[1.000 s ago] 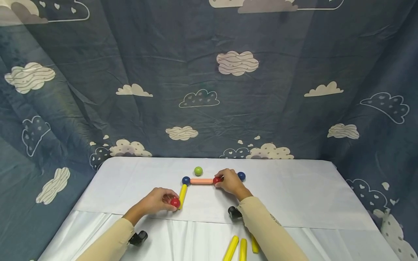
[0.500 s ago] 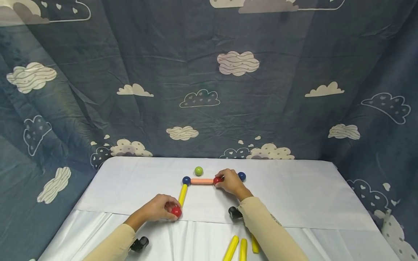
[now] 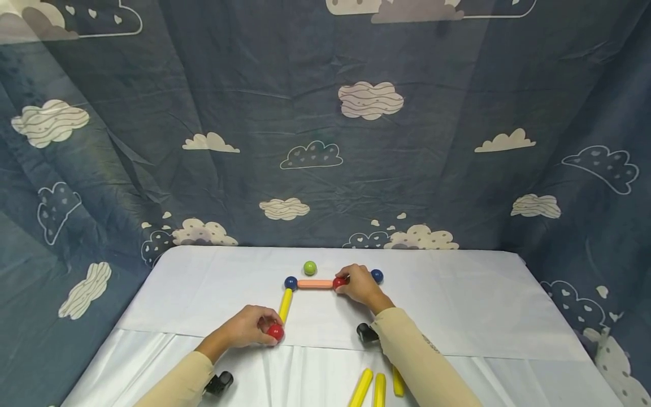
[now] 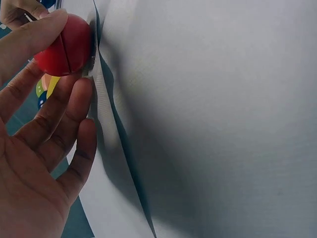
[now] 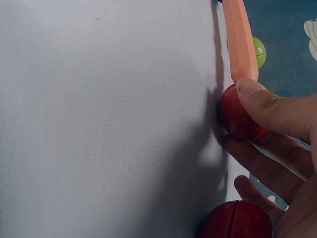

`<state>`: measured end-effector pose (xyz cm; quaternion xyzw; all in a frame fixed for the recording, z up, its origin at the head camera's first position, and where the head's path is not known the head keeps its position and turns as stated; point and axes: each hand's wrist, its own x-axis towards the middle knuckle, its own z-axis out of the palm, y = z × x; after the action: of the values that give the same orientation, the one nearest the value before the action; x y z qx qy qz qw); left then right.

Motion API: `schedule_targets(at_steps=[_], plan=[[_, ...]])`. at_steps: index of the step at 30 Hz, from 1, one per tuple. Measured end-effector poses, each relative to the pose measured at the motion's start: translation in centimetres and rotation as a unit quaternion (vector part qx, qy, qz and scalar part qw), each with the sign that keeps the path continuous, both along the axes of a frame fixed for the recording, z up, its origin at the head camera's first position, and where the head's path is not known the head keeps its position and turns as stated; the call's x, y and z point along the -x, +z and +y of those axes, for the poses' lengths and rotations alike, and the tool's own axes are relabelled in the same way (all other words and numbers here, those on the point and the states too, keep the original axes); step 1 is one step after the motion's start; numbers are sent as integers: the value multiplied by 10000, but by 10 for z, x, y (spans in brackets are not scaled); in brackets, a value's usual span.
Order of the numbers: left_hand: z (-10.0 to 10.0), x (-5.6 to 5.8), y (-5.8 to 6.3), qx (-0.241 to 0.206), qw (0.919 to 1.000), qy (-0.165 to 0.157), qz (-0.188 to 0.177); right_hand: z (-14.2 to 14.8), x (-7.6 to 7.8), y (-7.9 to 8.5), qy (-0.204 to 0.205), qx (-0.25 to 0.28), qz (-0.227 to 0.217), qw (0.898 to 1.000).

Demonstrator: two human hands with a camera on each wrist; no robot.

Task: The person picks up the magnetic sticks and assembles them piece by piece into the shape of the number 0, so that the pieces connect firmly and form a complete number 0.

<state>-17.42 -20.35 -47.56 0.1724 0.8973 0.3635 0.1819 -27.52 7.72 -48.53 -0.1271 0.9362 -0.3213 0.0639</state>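
Observation:
My left hand (image 3: 248, 326) pinches a red ball (image 3: 276, 332) between thumb and fingers, at the near end of a yellow stick (image 3: 286, 305). That stick runs back to a blue ball (image 3: 291, 282) at the corner. From there an orange stick (image 3: 315, 284) reaches right to another red ball (image 3: 339, 282), which my right hand (image 3: 362, 287) holds by thumb and fingertips. In the right wrist view, the orange stick (image 5: 241, 42) touches the held red ball (image 5: 240, 114). Whether the yellow stick touches the left red ball is hard to tell.
A green ball (image 3: 310, 268) lies behind the orange stick. Beyond my right hand is a second blue ball (image 3: 377, 276). One more red ball (image 5: 237, 220) sits below that hand in its wrist view. Several yellow sticks (image 3: 361, 388) lie at the white table's (image 3: 483, 305) near side.
My left hand and its red ball have moved toward me, from beside the yellow stick to its near end, then nearly stopped. The right hand has stayed in place.

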Motion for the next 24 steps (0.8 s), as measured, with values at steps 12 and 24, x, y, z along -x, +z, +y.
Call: schedule_targets(at_steps=[12,24], plan=[[1,-1,-4,-23,9999,122,105,0,1,-1,-69,-16,-105,9999],[-1,2,-9,7,9999,132,57,1,1,0,27,82,29,10000]])
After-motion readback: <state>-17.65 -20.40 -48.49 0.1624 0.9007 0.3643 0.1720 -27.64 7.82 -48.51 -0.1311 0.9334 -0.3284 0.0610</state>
